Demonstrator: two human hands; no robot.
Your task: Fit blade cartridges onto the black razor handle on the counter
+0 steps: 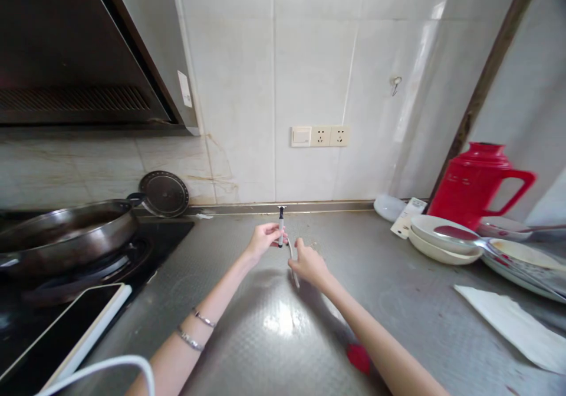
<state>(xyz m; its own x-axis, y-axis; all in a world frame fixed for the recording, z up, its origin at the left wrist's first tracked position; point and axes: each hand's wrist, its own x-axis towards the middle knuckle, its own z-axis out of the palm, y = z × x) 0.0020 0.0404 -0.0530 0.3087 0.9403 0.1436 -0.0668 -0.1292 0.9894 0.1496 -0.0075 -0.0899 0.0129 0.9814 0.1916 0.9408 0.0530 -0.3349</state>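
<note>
My left hand [264, 241] pinches a slim black and white pen-like stick [280, 231], which stands upright above the steel counter [247, 337]. Just to its right, my right hand [308, 262] has its fingers closed on a thin white strip or cord [294, 273] that hangs down toward the counter. The upper end of this strip is close to the left fingertips; whether it is joined to the stick I cannot tell. The two hands are near each other but apart. Two silver bracelets circle my left forearm.
At left are a pan [66, 231] on the black stove and a phone [66, 337] with a white cable [119, 360]. At right stand a red thermos [471, 184], stacked bowls [442, 240] and a white paper [513, 325]. A red object [358, 357] lies beside my right forearm.
</note>
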